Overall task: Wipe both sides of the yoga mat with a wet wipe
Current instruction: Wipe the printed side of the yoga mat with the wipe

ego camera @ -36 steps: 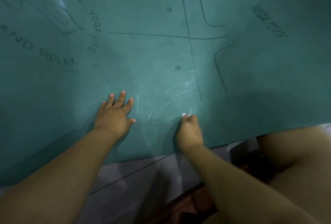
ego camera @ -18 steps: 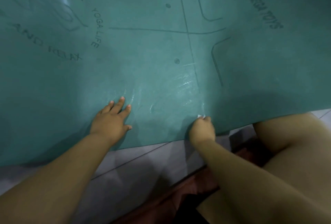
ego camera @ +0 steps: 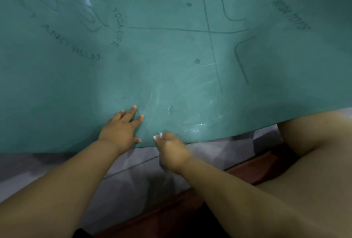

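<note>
Swinging back toward seven o'clock, my right hand grips the wipe at the mat edge; left hand stays flat, open.

The left hand presses flat on the teal yoga mat near its front edge; just beside it, the right hand grips a white wet wipe at that edge.

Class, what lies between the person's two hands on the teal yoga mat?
Head view: only bare teal yoga mat, streaked wet, between left hand and right hand.
</note>
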